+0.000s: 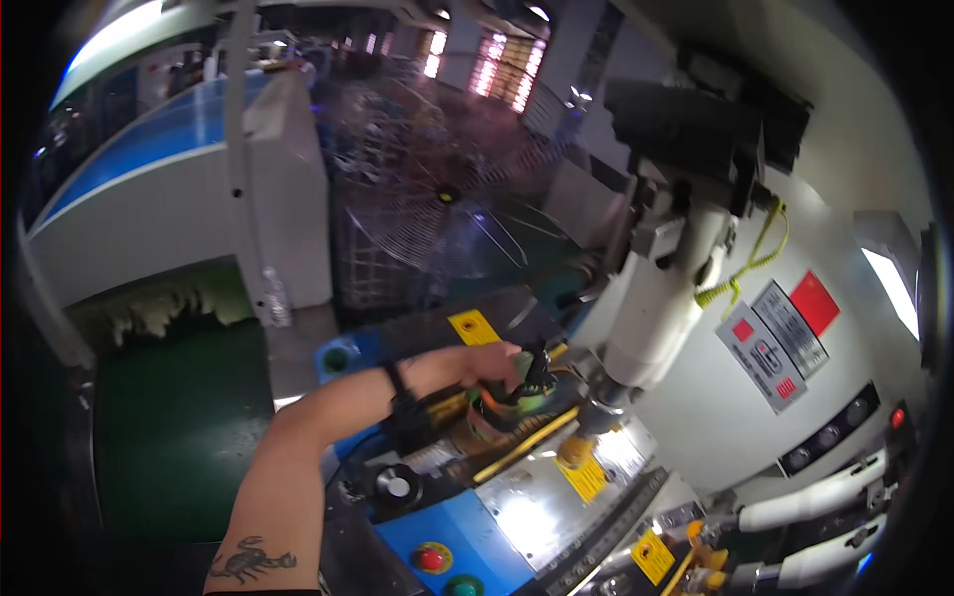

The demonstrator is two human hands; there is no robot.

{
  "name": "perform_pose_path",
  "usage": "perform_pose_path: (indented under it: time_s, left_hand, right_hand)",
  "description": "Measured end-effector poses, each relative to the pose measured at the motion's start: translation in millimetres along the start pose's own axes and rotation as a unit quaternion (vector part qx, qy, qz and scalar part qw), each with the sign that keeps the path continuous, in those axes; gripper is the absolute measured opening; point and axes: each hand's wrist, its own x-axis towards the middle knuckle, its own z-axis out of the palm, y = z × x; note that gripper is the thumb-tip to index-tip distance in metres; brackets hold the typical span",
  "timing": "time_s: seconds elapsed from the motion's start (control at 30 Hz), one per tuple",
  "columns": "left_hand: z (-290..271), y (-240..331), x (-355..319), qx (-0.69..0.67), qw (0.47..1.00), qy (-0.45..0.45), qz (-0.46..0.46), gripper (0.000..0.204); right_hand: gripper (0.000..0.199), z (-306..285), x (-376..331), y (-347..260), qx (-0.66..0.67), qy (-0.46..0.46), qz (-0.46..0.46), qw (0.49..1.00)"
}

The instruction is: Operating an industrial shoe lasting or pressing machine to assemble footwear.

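- Bare left forearm comes up from the bottom, with a dark drawing on its skin and a black band at the wrist.
- The left hand is a bit blurry, but its fingers look bent and clamped on the top of a dark shoe with green and orange bits.
- The right hand is out of sight, so I cannot tell about its fingers.
- The shoe is at the big white machine, beside a yellow bar and near a fat white cylinder.
- This step looks like setting the shoe in its spot. Next seems to need a steady hold, with fingers away from metal parts.
- On the blue panel are a red button and a green button.
- Farther back stand a round fan, a green belt and bright windows.
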Motion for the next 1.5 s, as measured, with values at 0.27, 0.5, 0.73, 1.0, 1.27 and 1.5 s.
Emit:
perform_pose_path:
  time_s: [0.27, 0.5, 0.73, 1.0, 1.27, 1.5]
  left_hand:
    - [74, -86, -372, -0.374, 0.844, 0.338, 0.184, 0.071]
    - [204, -180, -523, -0.354, 0.691, 0.605, 0.177, 0.053]
    - [250, -313, -591, -0.088, 0.649, 0.75, -0.088, 0.057]
    - [203, -390, -583, 0.04, 0.801, 0.579, -0.147, 0.08]
    - [191, -369, -583, 0.032, 0.822, 0.553, -0.131, 0.08]
    - [122, -327, -620, -0.291, 0.878, 0.36, -0.126, 0.064]
  right_hand:
    - [0.049, 73, 57, -17, 0.025, -0.059, -0.107, 0.992]
    - [0.049, 162, 51, 6, 0.006, -0.174, -0.19, 0.966]
    - [0.05, 214, 54, 48, -0.026, -0.23, -0.188, 0.955]
    - [0.087, 58, 4, -308, 0.397, 0.045, -0.2, 0.894]
    - [0.072, 84, 27, -513, 0.142, 0.015, -0.194, 0.971]
    - [0.063, 117, -42, -511, 0.474, 0.058, -0.049, 0.877]
